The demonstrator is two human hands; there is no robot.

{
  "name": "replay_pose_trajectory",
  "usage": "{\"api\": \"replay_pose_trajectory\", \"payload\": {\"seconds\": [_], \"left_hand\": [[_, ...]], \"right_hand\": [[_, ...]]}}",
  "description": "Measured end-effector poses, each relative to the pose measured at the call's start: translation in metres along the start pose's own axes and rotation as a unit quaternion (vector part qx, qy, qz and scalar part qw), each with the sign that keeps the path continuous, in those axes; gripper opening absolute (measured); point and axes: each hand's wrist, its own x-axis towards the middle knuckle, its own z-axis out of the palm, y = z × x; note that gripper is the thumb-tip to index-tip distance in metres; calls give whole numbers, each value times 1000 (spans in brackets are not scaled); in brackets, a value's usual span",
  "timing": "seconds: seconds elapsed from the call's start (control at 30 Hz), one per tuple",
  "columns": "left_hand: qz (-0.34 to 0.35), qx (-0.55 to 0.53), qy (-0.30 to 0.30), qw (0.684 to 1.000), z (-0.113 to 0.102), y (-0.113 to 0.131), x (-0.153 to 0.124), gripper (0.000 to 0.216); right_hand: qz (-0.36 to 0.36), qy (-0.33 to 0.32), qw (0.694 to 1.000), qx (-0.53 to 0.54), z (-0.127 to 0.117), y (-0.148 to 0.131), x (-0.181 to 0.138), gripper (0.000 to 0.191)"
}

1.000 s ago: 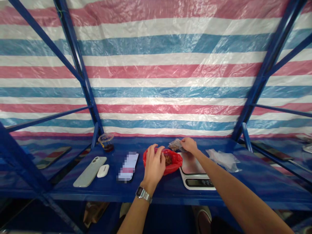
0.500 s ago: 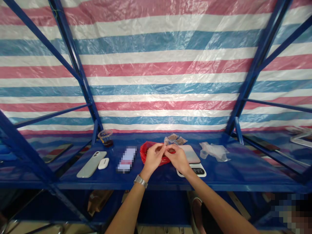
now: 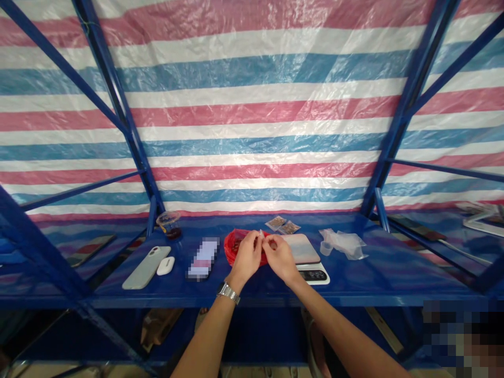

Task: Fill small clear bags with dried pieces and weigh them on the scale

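My left hand [image 3: 249, 251] and my right hand [image 3: 277, 253] meet over a red plastic bag [image 3: 232, 249] with brown bits inside. Both are closed, pinching a small clear plastic bag [image 3: 261, 234] between the fingertips; most of it is hidden. Just beyond lie two small clear packets [image 3: 289, 227] filled with brown bits. To the right of my right hand is a white digital scale [image 3: 317, 275] with a flat plate [image 3: 302, 249] on top. Further right, a pile of empty clear bags [image 3: 347, 243] lies beside a small clear cup [image 3: 326, 248].
Left of the red bag lie a phone with a lit screen [image 3: 203, 258], a white earbud case [image 3: 165, 265] and a pale phone [image 3: 146, 268]. A plastic cup of dark liquid [image 3: 171, 226] stands behind them. Blue metal posts [image 3: 136, 142] frame the blue shelf [image 3: 252, 299] on both sides.
My hands have drawn slightly closer together, and less of the clear bag shows above the fingertips. The whole view has shifted a little.
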Motion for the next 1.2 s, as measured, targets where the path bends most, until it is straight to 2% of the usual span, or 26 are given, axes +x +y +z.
{"api": "replay_pose_trajectory", "payload": {"seconds": [0.1,0.17,0.3,0.4,0.53,0.6,0.7,0.77,0.83,0.9,0.97,1.1,1.2], "left_hand": [[0,47,25,999,2,-2,1,20],[-21,52,48,997,2,-3,4,19],[-49,-24,82,995,-3,-5,10,19],[-54,-73,106,990,-6,-8,13,24],[-76,-83,116,987,-6,-22,13,27],[-85,-62,124,987,-7,-31,12,23],[-82,-14,158,984,-10,-38,10,17],[-55,34,137,989,-13,-35,5,38],[-13,95,71,993,-12,-30,0,62],[12,141,12,990,-9,-25,-4,75],[7,169,-5,986,-5,-23,-6,75],[-27,195,7,980,-1,-22,-3,59],[-29,204,16,978,-3,-20,0,57]], "right_hand": [[-30,96,993,-64,4,0,3,22],[-43,118,990,-66,4,0,7,21],[-24,119,993,-7,5,3,13,31],[52,154,986,46,9,7,15,42],[151,94,969,173,14,11,16,49],[148,86,964,205,13,13,17,48],[80,119,978,150,9,16,18,45],[28,134,986,93,6,18,19,41],[-1,135,989,67,6,19,20,37],[-11,127,989,70,7,19,19,36],[-16,106,991,82,10,15,18,36],[-12,47,993,105,13,4,14,39],[-21,40,993,106,9,-4,13,37]]}}
